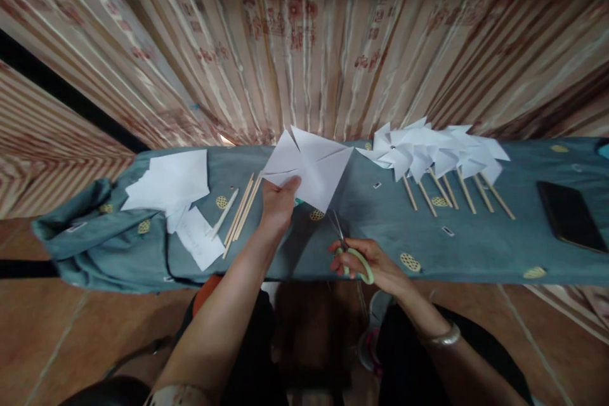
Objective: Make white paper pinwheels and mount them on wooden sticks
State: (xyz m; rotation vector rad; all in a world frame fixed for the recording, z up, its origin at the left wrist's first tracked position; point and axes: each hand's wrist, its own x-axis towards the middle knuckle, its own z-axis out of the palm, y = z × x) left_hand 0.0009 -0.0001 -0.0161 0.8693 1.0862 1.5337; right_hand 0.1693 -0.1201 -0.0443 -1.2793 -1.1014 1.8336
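Note:
My left hand [280,203] grips a square sheet of white paper [316,162] by its near left side, thumb on top. Slits run inward from several of the sheet's corners. In my right hand [368,260] is a pair of scissors [364,268] with light green handles, fingers through the loops. The blades point up toward the paper's near corner, slightly parted and just below it. Right of the sheet lies an overlapping row of white paper pinwheels [440,149] on wooden sticks [442,189].
Loose sticks [245,209] and a white pen-like tool [226,212] lie left of my left hand. Farther left is a stack of white paper [178,181]. A dark phone [571,216] rests at the right on the green cloth [495,247]. Curtains [304,44] hang behind.

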